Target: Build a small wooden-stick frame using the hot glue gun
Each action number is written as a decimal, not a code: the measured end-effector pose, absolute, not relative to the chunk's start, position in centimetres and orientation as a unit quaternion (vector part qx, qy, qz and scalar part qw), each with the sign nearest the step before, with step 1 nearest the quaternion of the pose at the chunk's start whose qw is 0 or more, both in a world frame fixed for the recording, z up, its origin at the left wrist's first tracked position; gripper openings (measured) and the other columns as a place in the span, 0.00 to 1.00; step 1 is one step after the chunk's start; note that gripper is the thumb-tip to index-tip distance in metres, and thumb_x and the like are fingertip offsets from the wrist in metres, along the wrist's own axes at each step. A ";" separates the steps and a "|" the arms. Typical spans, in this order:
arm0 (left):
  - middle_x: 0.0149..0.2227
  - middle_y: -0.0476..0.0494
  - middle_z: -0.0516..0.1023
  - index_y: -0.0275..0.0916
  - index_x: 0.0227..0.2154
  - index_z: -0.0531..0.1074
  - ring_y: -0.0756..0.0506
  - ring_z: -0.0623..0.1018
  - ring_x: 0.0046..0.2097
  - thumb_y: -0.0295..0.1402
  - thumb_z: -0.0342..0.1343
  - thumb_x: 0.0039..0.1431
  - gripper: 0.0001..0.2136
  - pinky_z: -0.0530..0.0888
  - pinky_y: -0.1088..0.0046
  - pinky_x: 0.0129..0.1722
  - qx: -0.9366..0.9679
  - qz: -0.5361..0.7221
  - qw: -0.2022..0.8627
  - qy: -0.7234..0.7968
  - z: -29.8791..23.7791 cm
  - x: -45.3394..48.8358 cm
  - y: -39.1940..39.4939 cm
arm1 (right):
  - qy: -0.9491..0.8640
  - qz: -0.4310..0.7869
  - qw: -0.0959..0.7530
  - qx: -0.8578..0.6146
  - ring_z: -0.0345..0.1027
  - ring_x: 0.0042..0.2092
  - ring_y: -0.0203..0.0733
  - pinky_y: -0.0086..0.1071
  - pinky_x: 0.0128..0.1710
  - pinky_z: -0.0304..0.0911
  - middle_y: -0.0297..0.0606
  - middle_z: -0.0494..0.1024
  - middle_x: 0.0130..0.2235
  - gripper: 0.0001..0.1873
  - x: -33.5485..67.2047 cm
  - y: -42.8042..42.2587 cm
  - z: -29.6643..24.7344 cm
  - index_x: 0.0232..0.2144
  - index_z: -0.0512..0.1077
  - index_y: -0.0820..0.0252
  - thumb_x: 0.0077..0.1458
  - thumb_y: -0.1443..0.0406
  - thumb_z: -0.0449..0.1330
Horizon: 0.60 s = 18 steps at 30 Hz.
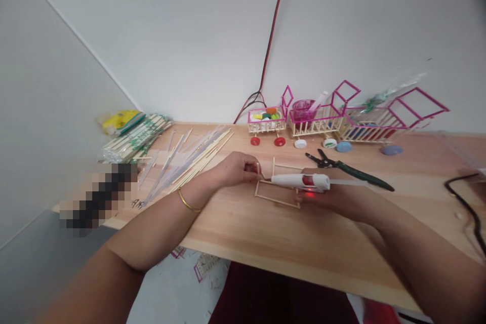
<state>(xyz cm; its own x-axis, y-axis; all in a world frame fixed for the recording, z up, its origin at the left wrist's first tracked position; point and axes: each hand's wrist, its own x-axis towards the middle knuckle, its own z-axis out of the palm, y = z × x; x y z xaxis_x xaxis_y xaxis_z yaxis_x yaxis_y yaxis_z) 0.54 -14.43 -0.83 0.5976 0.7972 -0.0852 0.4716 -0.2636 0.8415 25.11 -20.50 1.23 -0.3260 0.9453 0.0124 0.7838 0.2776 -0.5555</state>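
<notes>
My right hand (317, 197) grips a white hot glue gun (290, 180), with a red light glowing under its body and a clear glue stick (355, 182) poking out of the back. Its nozzle points left, at the corner of a rectangular frame of thin wooden sticks (277, 202). At that corner, the fingers of my left hand (243, 169) pinch a short wooden stick (258, 168) that stands roughly upright. Just behind the gun lie more joined sticks (288, 166), partly hidden by the gun and my right hand.
Three small stick carts (267, 126) with pink trim and bottle-cap wheels stand along the wall. Green-handled pliers (351, 169) lie right of the gun. Loose wooden sticks (205, 159), glue sticks (163, 177) and bagged sticks (132, 142) are at left; a black cable (471, 202) is at right.
</notes>
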 end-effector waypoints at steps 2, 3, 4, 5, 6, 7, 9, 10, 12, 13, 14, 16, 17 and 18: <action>0.23 0.49 0.73 0.32 0.28 0.73 0.54 0.69 0.25 0.34 0.58 0.46 0.09 0.63 0.81 0.24 0.768 0.182 0.453 0.414 -0.9 0.5 -14.4 | -0.790 0.262 0.158 -0.531 0.65 0.26 0.37 0.27 0.23 0.57 0.32 0.73 0.23 0.13 24.7 -20.4 1.2 0.23 0.68 0.58 0.46 0.53 0.58; 0.23 0.49 0.73 0.32 0.28 0.73 0.54 0.69 0.25 0.33 0.58 0.46 0.09 0.63 0.81 0.24 0.767 0.184 0.456 0.413 -1.0 0.5 -14.3 | -0.792 0.274 0.155 -0.523 0.64 0.26 0.37 0.27 0.23 0.56 0.31 0.72 0.23 0.13 24.6 -20.3 1.2 0.23 0.67 0.58 0.47 0.54 0.57; 0.23 0.48 0.74 0.32 0.28 0.73 0.54 0.70 0.25 0.33 0.58 0.46 0.09 0.64 0.81 0.24 0.765 0.186 0.460 0.411 -1.1 0.5 -14.2 | -0.792 0.276 0.154 -0.522 0.63 0.26 0.37 0.27 0.24 0.55 0.31 0.71 0.23 0.12 24.5 -20.2 1.1 0.23 0.65 0.58 0.47 0.55 0.57; 0.24 0.48 0.74 0.32 0.28 0.73 0.54 0.71 0.26 0.33 0.58 0.46 0.09 0.64 0.81 0.25 0.763 0.188 0.463 0.409 -1.2 0.5 -14.1 | -0.793 0.275 0.151 -0.522 0.63 0.26 0.36 0.27 0.24 0.55 0.31 0.70 0.23 0.12 24.5 -20.2 1.0 0.23 0.64 0.58 0.47 0.56 0.57; 0.24 0.48 0.75 0.32 0.28 0.73 0.53 0.71 0.26 0.33 0.58 0.46 0.09 0.65 0.80 0.25 0.762 0.191 0.466 0.407 -1.4 0.4 -14.1 | -0.795 0.273 0.148 -0.521 0.62 0.26 0.36 0.27 0.24 0.54 0.31 0.69 0.23 0.12 24.5 -20.2 1.0 0.23 0.63 0.58 0.48 0.56 0.57; 0.25 0.48 0.75 0.32 0.29 0.73 0.53 0.72 0.27 0.34 0.58 0.46 0.09 0.66 0.80 0.26 0.760 0.191 0.469 0.408 -1.5 0.4 -14.0 | -0.797 0.273 0.147 -0.518 0.62 0.26 0.36 0.28 0.24 0.54 0.31 0.69 0.23 0.12 24.5 -20.1 0.9 0.23 0.63 0.58 0.48 0.57 0.56; 0.26 0.47 0.76 0.33 0.29 0.72 0.52 0.73 0.28 0.34 0.58 0.46 0.10 0.67 0.79 0.27 0.755 0.189 0.476 0.410 -1.9 0.3 -13.8 | -0.796 0.273 0.155 -0.517 0.62 0.27 0.37 0.28 0.25 0.55 0.31 0.70 0.23 0.12 24.4 -20.1 0.7 0.23 0.63 0.58 0.48 0.56 0.56; 0.26 0.47 0.76 0.33 0.29 0.72 0.52 0.74 0.29 0.34 0.58 0.46 0.10 0.67 0.79 0.28 0.751 0.189 0.483 0.409 -2.0 0.3 -13.7 | -0.794 0.271 0.160 -0.519 0.63 0.26 0.37 0.28 0.24 0.55 0.31 0.70 0.23 0.12 24.3 -20.1 0.5 0.23 0.63 0.57 0.48 0.56 0.56; 0.26 0.47 0.76 0.32 0.29 0.71 0.51 0.74 0.29 0.33 0.58 0.45 0.09 0.69 0.78 0.29 0.740 0.193 0.502 0.404 -2.3 0.2 -13.5 | -0.789 0.264 0.165 -0.530 0.63 0.26 0.37 0.28 0.24 0.55 0.31 0.70 0.23 0.12 24.2 -20.1 0.3 0.23 0.63 0.57 0.47 0.55 0.57; 0.26 0.46 0.76 0.32 0.28 0.71 0.51 0.75 0.29 0.33 0.58 0.45 0.09 0.69 0.78 0.29 0.734 0.197 0.511 0.401 -2.4 0.2 -13.5 | -0.787 0.261 0.163 -0.534 0.63 0.25 0.38 0.28 0.24 0.55 0.31 0.70 0.23 0.12 24.1 -20.0 0.3 0.23 0.64 0.57 0.47 0.55 0.57; 0.26 0.46 0.76 0.32 0.28 0.71 0.51 0.75 0.29 0.32 0.58 0.45 0.09 0.69 0.78 0.29 0.730 0.202 0.518 0.397 -2.5 0.2 -13.4 | -0.787 0.259 0.160 -0.536 0.63 0.26 0.38 0.29 0.24 0.56 0.31 0.71 0.23 0.12 24.1 -20.0 0.2 0.23 0.64 0.57 0.47 0.55 0.57; 0.26 0.45 0.76 0.32 0.28 0.70 0.51 0.75 0.29 0.32 0.58 0.45 0.08 0.70 0.77 0.29 0.721 0.208 0.532 0.393 -2.5 0.2 -13.3 | -0.789 0.257 0.157 -0.536 0.64 0.26 0.38 0.29 0.23 0.56 0.31 0.71 0.23 0.13 24.1 -19.9 0.0 0.23 0.64 0.56 0.47 0.54 0.57; 0.26 0.45 0.76 0.32 0.28 0.70 0.51 0.75 0.29 0.32 0.58 0.46 0.08 0.70 0.77 0.29 0.716 0.210 0.539 0.391 -2.5 0.2 -13.3 | -0.789 0.255 0.157 -0.537 0.64 0.25 0.38 0.29 0.23 0.55 0.31 0.71 0.23 0.13 24.1 -19.9 -0.1 0.23 0.64 0.56 0.47 0.54 0.57; 0.26 0.45 0.76 0.32 0.28 0.69 0.51 0.75 0.29 0.32 0.58 0.46 0.08 0.70 0.77 0.29 0.711 0.211 0.546 0.389 -2.5 0.2 -13.3 | -0.789 0.251 0.160 -0.537 0.63 0.25 0.38 0.29 0.22 0.55 0.31 0.71 0.22 0.13 24.1 -19.9 -0.1 0.22 0.64 0.56 0.46 0.53 0.57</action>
